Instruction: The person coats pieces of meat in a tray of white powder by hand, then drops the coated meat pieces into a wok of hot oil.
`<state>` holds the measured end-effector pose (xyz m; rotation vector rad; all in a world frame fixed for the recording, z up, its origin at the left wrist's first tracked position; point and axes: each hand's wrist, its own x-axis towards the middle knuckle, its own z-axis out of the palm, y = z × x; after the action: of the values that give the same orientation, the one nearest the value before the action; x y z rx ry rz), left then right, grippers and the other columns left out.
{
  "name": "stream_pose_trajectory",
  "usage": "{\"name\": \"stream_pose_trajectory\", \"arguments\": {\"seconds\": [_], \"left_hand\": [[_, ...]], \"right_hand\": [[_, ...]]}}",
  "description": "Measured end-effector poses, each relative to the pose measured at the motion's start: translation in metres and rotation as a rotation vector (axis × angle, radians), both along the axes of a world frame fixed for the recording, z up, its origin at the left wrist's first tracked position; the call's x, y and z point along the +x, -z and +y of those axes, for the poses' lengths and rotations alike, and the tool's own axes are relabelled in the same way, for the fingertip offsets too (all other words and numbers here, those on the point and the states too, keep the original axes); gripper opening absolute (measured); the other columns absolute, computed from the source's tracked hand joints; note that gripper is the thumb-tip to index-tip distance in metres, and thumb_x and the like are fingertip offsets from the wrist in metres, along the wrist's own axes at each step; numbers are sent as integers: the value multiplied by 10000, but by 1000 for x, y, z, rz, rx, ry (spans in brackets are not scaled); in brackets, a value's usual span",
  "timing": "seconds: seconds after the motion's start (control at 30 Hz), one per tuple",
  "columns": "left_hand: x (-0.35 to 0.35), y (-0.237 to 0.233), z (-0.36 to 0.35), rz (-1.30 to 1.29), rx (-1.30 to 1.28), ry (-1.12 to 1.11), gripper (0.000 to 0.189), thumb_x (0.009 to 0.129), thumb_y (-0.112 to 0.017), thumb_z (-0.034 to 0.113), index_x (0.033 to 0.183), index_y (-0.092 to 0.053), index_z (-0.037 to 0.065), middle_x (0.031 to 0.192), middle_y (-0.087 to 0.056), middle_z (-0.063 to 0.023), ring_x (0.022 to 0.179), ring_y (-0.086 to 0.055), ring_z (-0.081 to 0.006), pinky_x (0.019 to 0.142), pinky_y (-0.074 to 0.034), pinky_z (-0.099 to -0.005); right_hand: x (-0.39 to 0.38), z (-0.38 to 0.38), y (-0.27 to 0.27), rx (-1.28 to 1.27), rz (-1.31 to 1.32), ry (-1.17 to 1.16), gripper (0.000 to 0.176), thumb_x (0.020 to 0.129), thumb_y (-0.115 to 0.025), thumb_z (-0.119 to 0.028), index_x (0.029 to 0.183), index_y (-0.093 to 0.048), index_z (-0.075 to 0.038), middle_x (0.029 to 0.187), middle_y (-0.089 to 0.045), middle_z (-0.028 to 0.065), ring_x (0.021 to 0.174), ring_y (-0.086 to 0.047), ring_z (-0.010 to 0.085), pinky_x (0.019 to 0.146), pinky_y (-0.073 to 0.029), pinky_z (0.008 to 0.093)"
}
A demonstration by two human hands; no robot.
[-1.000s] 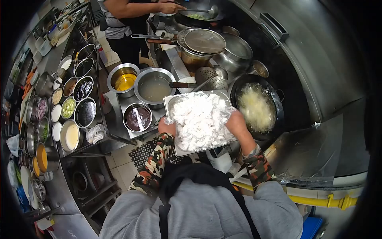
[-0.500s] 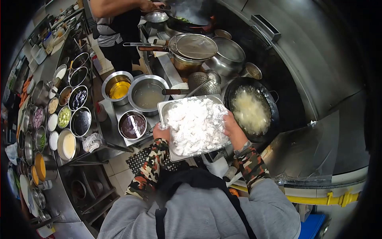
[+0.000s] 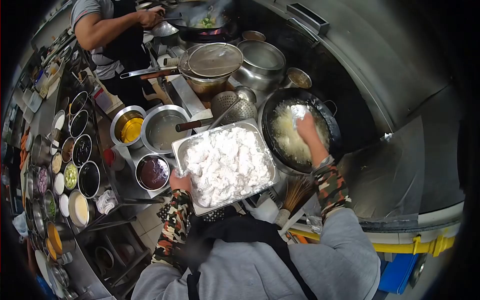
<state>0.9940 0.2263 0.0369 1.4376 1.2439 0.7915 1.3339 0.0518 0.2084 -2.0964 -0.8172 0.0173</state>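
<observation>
My left hand (image 3: 181, 182) grips the left edge of a rectangular metal tray (image 3: 176, 150), which is tilted a little. Heaped in the tray are white, flour-coated pieces (image 3: 227, 167); what is under the coating cannot be made out. Above the wok (image 3: 334, 142) on the right, my right hand (image 3: 307, 129) has its fingers closed on a white floured piece (image 3: 299, 111). Pale, bubbling oil (image 3: 295, 140) fills the wok below it.
A perforated skimmer (image 3: 230, 107) and a pot with a strainer (image 3: 215, 60) stand beyond the tray. Bowls of yellow liquid (image 3: 131, 129) and dark sauce (image 3: 152, 172) sit left. Another person (image 3: 107, 40) works at a smoking wok (image 3: 205, 22). A bamboo brush (image 3: 296, 195) is near my right forearm.
My right hand has left the tray's right edge and moved over the wok with a floured piece. The left hand still holds the tray, now turned slightly and lower left in view.
</observation>
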Motion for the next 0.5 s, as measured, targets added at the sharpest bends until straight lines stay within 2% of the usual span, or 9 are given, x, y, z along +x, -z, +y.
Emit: {"name": "stream_pose_trajectory", "arguments": {"seconds": [0.03, 0.1, 0.13, 0.23, 0.27, 0.37, 0.4, 0.43, 0.5], "left_hand": [[0, -3, -2, 6, -3, -5, 251, 636, -605, 36, 873, -547, -22, 774, -603, -119, 718, -583, -191, 659, -433, -272], [0, -9, -3, 15, -34, -37, 271, 635, -607, 32, 889, -537, -30, 780, -602, -118, 721, -581, -190, 659, -433, -269], [0, -8, -3, 20, -37, -42, 271, 635, -607, 32, 889, -537, -30, 780, -602, -118, 721, -581, -190, 659, -433, -269], [-1, -7, -4, 79, -14, -58, 276, 641, -611, 35, 897, -530, -30, 785, -602, -119, 722, -581, -192, 658, -434, -269], [-1, -13, -5, 48, -27, -24, 274, 645, -614, 43, 895, -529, -32, 786, -602, -121, 723, -581, -192, 659, -435, -270], [-4, -10, -5, 81, -35, -10, 260, 649, -624, 71, 881, -542, -14, 782, -603, -117, 712, -582, -199, 663, -436, -278], [-4, -3, -4, 85, -13, -27, 260, 644, -623, 70, 879, -547, -9, 780, -602, -116, 710, -582, -201, 663, -437, -281], [-4, 3, -4, 86, 6, -39, 260, 638, -623, 68, 878, -552, -4, 779, -602, -115, 708, -582, -204, 663, -438, -285], [-5, 14, -4, 45, 10, -33, 266, 633, -623, 66, 880, -554, -5, 778, -602, -116, 708, -582, -202, 661, -438, -286]], "right_hand": [[0, 2, -7, -3, 6, -5, 248, 683, -490, -40, 910, -497, 59, 857, -562, 178, 798, -546, 282, 720, -431, 335], [1, 3, -20, -238, -95, -122, 186, 690, -466, -32, 820, -571, 50, 786, -590, 190, 737, -568, 270, 668, -442, 331], [42, 2, 29, -463, -247, -52, 189, 681, -551, -143, 722, -587, 38, 744, -574, 222, 726, -561, 333, 659, -442, 364], [57, 13, 82, -605, -267, 2, 262, 664, -605, -224, 683, -582, 36, 714, -560, 234, 716, -546, 369, 648, -439, 394], [75, 13, 114, -591, -339, -3, 294, 652, -635, -260, 688, -591, 28, 729, -568, 226, 722, -553, 355, 655, -439, 390], [78, 36, 109, -583, -164, 132, 305, 639, -649, -269, 706, -601, 24, 749, -572, 227, 725, -559, 346, 654, -446, 383], [91, 43, 123, -339, -310, 92, 315, 625, -663, -281, 722, -610, 14, 765, -578, 218, 720, -568, 335, 664, -450, 379], [70, 52, 102, -342, -308, 85, 315, 625, -663, -281, 722, -610, 14, 765, -578, 218, 720, -568, 335, 664, -450, 379], [20, 72, 55, -251, -274, -308, 301, 657, -633, -262, 762, -607, 19, 804, -585, 206, 763, -573, 314, 691, -452, 370]]}}
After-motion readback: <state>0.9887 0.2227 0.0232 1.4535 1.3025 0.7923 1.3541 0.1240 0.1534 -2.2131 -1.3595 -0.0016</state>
